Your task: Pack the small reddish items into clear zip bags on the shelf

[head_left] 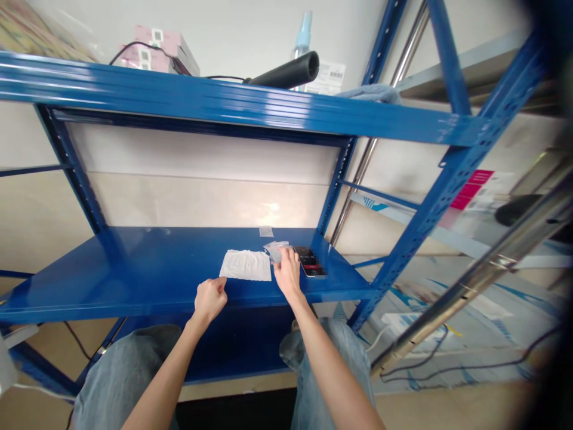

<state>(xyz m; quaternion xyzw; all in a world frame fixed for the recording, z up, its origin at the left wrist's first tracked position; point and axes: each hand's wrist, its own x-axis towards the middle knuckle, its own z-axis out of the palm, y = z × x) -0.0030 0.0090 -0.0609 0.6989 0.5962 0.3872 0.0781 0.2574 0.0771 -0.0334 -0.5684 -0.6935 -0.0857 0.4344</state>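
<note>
A white crinkled tissue or thin cloth (pixel 246 265) lies spread flat on the blue shelf. My left hand (pixel 210 298) is closed at its near left corner, with thumb and index finger pinched there. On the other side, my right hand (pixel 287 269) has its fingers bent over a small clear plastic bag (pixel 274 248) by the tissue's right edge; the fingertips are partly hidden. Right beside that hand lies a dark phone-like flat item (pixel 310 261) with a blurred, partly red surface. Farther back sits a small whitish packet (pixel 265 232).
The blue metal shelf (pixel 147 263) has an upper beam (pixel 224 104) above my hands. On the upper level are pink boxes (pixel 156 51), a black tube-shaped handle (pixel 286 70) and a spray bottle (pixel 303 36). A metal pole (pixel 474 280) and more shelving stand at the right.
</note>
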